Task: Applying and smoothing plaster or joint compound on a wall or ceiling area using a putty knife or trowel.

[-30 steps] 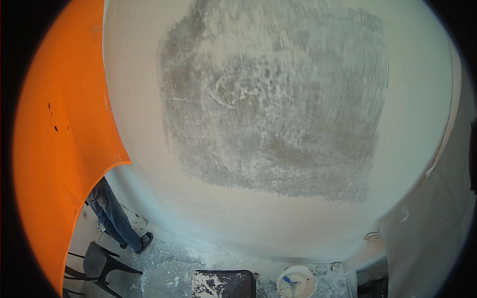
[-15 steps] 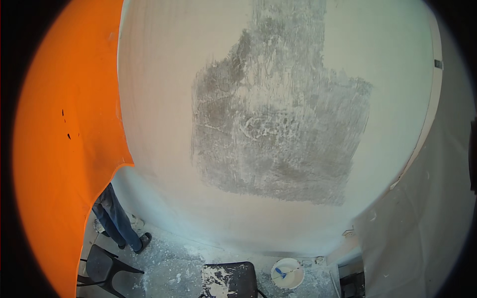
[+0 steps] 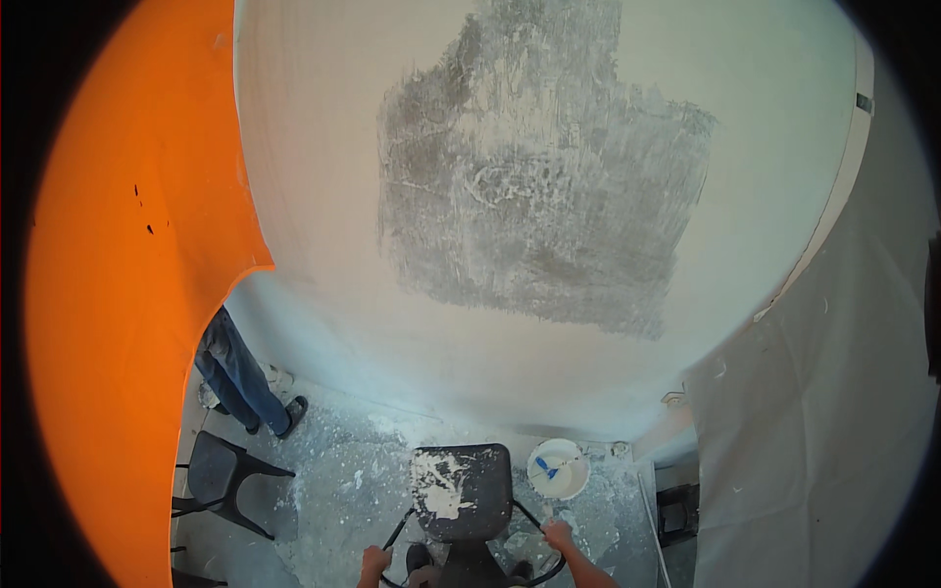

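Observation:
In front of me at the bottom middle stands a black chair [image 3: 487, 485], its seat smeared with dried whitish plaster. My left hand [image 3: 374, 561] is closed round the chair's thin curved bar on the left side. On the other side, my right hand [image 3: 558, 534] grips the matching bar. Just beyond the chair's right edge is a white bucket [image 3: 573, 487] holding pale stuff and a blue-handled tool [image 3: 546, 468]. My shoes partly show on either side of the chair's lower part.
The wall [image 3: 323, 176] ahead has a large rough grey patch [image 3: 549, 235]. An orange partition [image 3: 108, 294] fills the left; grey sheeting [image 3: 784, 421] hangs at right. Another person's legs [image 3: 240, 377] stand near a second black chair [image 3: 216, 470] on the plaster-spattered floor [image 3: 343, 480].
My view has tilted down, so the wall patch sits higher and more of the chair and floor shows. Both my hands have come into view, gripping the chair's bars.

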{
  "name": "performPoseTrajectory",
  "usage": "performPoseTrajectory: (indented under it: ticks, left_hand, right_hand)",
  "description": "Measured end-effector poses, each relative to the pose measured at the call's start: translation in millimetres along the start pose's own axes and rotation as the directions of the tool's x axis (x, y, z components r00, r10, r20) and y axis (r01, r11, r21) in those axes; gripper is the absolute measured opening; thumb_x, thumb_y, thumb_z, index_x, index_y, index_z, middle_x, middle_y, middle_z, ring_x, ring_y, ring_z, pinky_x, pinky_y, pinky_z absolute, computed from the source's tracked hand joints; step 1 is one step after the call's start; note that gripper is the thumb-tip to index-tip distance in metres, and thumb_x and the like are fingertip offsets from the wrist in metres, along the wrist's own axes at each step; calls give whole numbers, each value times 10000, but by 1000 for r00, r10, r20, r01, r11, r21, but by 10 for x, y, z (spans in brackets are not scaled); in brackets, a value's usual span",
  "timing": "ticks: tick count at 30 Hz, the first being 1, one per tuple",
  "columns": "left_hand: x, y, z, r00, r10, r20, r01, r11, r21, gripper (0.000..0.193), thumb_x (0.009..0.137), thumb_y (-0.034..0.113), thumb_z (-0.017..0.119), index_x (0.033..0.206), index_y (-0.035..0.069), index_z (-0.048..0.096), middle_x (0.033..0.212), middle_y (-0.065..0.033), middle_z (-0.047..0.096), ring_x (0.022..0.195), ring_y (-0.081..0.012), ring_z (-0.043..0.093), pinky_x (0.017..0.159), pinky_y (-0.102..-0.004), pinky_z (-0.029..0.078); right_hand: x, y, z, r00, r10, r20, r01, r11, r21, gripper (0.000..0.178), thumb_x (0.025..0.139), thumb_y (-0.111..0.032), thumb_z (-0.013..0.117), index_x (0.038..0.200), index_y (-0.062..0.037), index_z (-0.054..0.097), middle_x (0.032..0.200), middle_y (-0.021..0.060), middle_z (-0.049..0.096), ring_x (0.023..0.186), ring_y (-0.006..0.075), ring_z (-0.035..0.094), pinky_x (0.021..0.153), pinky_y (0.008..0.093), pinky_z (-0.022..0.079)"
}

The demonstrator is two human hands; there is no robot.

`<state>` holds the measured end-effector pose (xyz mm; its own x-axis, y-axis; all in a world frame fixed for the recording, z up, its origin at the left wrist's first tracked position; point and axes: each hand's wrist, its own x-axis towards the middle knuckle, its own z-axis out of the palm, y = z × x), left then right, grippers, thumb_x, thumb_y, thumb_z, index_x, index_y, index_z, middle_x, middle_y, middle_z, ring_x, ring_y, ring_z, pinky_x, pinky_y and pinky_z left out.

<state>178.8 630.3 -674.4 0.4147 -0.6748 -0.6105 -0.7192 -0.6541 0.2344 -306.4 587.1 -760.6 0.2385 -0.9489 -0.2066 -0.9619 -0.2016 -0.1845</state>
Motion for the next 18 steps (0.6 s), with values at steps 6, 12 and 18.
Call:
performPoseTrajectory:
  ticks: [6,12,18]
  left_hand:
    - [52,101,426,989,100,111,-106,993,51,583,841,484,592,961,-82,663,1016,-316,637,1019,-453,610,879,-478,500]
    - [-87,260,304,985,150,82,-159,980,115,575,860,472,574,959,-88,659,1017,-329,629,1018,-461,605,867,-484,499]
    - [-149,315,293,991,130,18,-131,990,53,695,805,590,605,916,-93,673,962,-312,655,965,-439,638,831,-476,509]
  right_hand:
    - [-347,122,-541,733,618,283,-609,412,678,344,785,-323,642,841,16,662,688,178,675,562,303,677,593,419,544]
    - [-350,241,-482,608,685,401,-673,177,718,442,767,-309,719,949,89,651,753,179,685,562,291,661,486,391,535]
    - [-370,233,-643,662,657,361,-603,181,777,374,809,-254,695,931,92,622,669,170,659,428,246,591,401,391,490]
